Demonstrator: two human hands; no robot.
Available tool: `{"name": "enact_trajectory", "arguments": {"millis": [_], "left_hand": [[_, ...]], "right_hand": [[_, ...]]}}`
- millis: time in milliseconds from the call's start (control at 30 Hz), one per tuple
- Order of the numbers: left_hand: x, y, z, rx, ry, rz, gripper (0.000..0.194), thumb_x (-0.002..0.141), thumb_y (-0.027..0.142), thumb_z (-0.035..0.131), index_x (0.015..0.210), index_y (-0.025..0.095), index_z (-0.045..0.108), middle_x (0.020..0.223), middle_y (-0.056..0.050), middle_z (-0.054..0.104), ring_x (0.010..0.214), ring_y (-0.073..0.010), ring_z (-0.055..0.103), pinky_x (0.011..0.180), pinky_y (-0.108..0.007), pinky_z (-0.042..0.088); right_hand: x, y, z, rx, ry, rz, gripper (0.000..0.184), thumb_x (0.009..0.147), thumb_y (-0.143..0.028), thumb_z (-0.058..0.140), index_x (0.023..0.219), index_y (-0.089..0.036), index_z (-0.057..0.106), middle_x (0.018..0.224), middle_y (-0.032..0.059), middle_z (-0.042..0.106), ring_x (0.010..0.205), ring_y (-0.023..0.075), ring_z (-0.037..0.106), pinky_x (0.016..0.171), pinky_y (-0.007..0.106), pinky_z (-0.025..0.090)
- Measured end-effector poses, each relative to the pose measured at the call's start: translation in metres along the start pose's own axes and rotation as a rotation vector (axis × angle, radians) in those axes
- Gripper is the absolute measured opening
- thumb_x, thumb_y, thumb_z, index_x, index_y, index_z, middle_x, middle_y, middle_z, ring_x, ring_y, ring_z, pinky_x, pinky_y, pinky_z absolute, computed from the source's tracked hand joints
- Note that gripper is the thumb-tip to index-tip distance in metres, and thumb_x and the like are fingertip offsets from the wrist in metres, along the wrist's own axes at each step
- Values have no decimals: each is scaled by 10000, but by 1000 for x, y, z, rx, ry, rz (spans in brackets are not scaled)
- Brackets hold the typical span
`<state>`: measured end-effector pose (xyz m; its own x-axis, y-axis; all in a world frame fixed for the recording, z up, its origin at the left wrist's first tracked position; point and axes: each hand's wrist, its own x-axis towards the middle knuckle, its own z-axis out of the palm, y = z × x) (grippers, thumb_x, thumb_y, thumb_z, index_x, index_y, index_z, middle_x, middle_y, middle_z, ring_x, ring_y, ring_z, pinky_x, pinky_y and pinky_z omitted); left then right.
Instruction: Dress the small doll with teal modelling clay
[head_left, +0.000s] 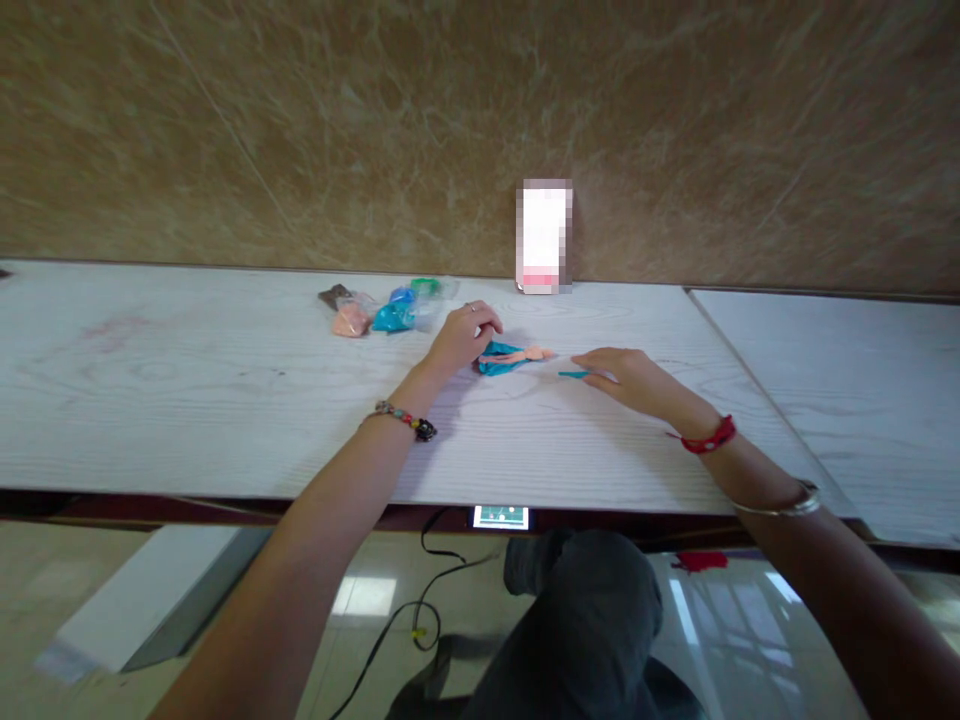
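Note:
A flat blue piece of modelling clay (493, 366) with a peach strip (534, 353) along it lies on the white table. My left hand (463, 338) is at its left end, fingers curled down onto it; the fingertips are partly hidden. To the right, a thin blue clay strip (573, 374) sticks out from between the thumb and fingers of my right hand (626, 378). That hand rests low over the tabletop, a short gap away from the blue and peach piece.
Small bags of peach clay (350, 319) and blue clay (395, 314), with a green one (426, 287), sit behind my left hand. A blurred-out phone (544, 238) leans against the marbled wall. Below the table's front edge is a lit screen (500, 517).

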<state>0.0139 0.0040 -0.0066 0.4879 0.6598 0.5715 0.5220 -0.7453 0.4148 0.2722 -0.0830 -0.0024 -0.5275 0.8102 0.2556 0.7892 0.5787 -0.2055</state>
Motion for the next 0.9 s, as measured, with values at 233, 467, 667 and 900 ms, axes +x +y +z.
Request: {"name": "enact_trajectory", "arguments": {"millis": [233, 467, 667, 900], "left_hand": [[0, 3, 11, 77, 19, 22, 208, 736, 66, 410, 684, 149, 592, 755, -32, 578, 735, -144, 539, 720, -284, 442], [1, 15, 11, 78, -44, 162, 203, 777, 84, 405, 734, 153, 592, 804, -39, 581, 748, -140, 545, 703, -274, 449], [0, 21, 12, 48, -131, 279, 155, 818, 147, 457, 782, 151, 607, 839, -43, 584, 769, -139, 554, 718, -268, 455], [1, 19, 12, 31, -139, 276, 128, 803, 134, 478, 772, 149, 602, 828, -42, 584, 782, -144, 559, 714, -268, 460]], "right_hand": [[8, 0, 13, -24, 36, 4, 210, 838, -196, 483, 895, -138, 677, 900, 85, 669, 863, 192, 593, 798, 324, 473], [2, -15, 9, -188, -52, 13, 294, 892, -199, 386, 969, -161, 666, 1025, 94, 663, 951, 200, 590, 835, 357, 440], [-20, -35, 16, -320, -114, 150, 446, 930, -310, 264, 1331, -161, 389, 1413, 110, 365, 1291, 270, 335, 959, 549, 336], [-24, -45, 15, -315, -162, 199, 464, 935, -330, 200, 1351, -190, 352, 1439, 80, 318, 1305, 263, 314, 968, 593, 313]]}}
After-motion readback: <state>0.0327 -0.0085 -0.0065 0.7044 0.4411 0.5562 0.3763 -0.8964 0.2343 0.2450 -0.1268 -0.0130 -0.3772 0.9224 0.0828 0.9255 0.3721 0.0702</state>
